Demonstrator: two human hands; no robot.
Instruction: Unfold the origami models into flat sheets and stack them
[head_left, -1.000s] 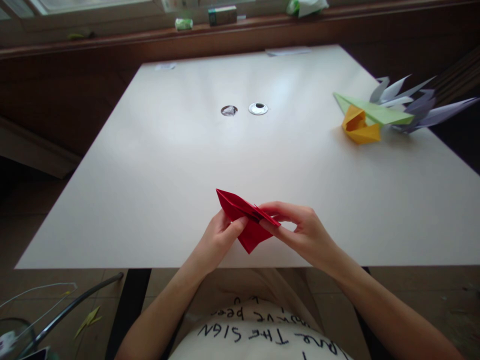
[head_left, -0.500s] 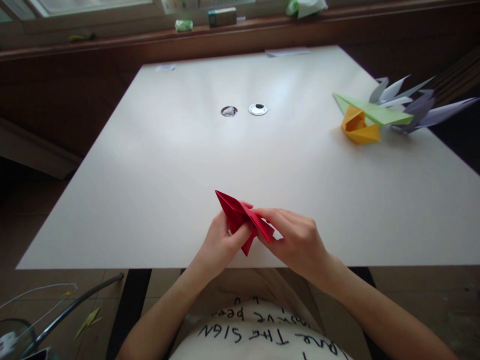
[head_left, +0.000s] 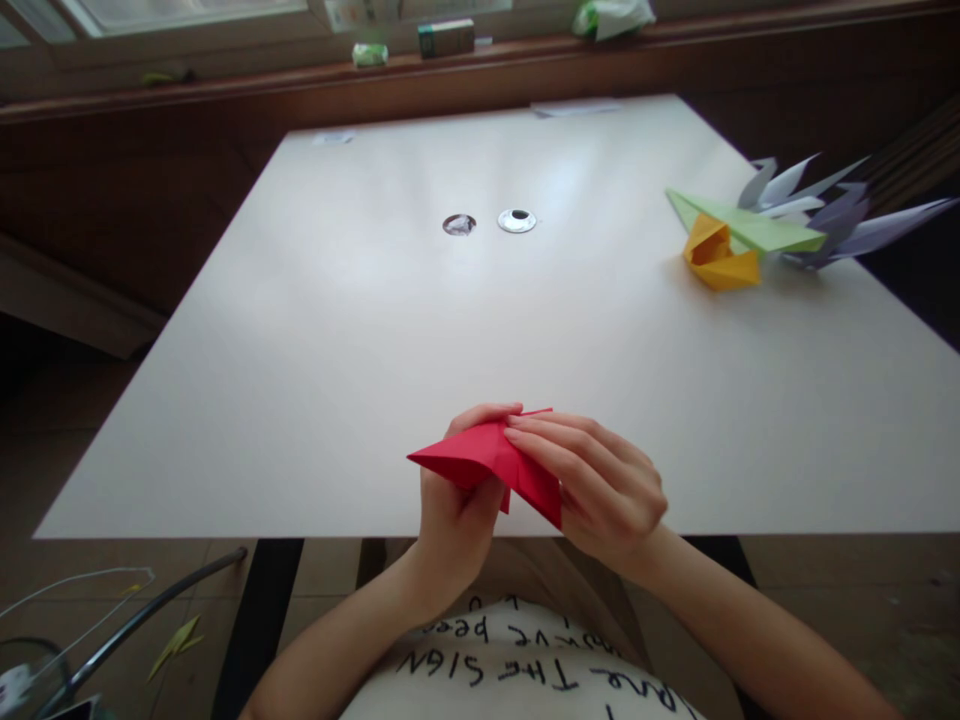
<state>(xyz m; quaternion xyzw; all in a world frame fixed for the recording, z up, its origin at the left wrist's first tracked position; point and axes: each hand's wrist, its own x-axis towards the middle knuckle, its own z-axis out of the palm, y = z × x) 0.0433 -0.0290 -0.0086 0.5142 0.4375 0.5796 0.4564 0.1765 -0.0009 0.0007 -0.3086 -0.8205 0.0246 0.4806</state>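
Note:
A piece of folded red origami paper (head_left: pixel 480 447) is held between both hands, just above the near edge of the white table (head_left: pixel 337 330). One pointed end sticks out to the left, and a wider flap slants down to the right. My left hand (head_left: pixel 454 520) grips it from below and behind, the thumb underneath and the fingers over the far side. My right hand (head_left: pixel 607 480) presses its fingertips on the top of the paper near the middle. The right thumb is hidden behind the red flap.
At the table's right stand a yellow folded paper piece (head_left: pixel 720 255), a light green folded paper (head_left: pixel 772 232), a white paper crane (head_left: pixel 784 188) and a purple one (head_left: pixel 855 235). Two round cable holes (head_left: pixel 517 220) lie mid-table. Small packets (head_left: pixel 446 38) sit on the windowsill.
The red paper has been turned, so its left point sits lower and its upper face shows. My right fingers have moved onto its top; my left hand has rotated more upright.

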